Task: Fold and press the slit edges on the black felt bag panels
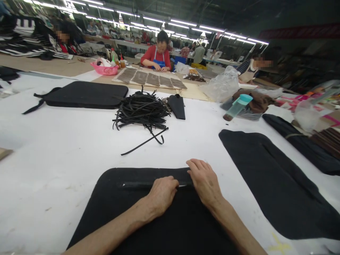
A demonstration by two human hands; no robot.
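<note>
A large black panel with a rounded corner (pixel 111 212), fabric or leather by its look, lies flat in front of me on the white tabletop. Along its far edge runs a black strip (pixel 138 185), with a small white sliver showing between my hands. My left hand (pixel 164 194) is closed, fingers curled down on this strip; the fingertips are hidden. To its right, my right hand (pixel 204 179) grips the panel's far edge, its fingers laid over the edge and its thumb out of sight.
Beyond the panel sits a heap of thin black strips (pixel 143 109), beside a dark tapered piece (pixel 177 107). Another black panel (pixel 87 94) lies at the back left, and a long black piece (pixel 276 184) to the right. A teal-lidded bottle (pixel 237 107) and a person (pixel 159 55) are farther off.
</note>
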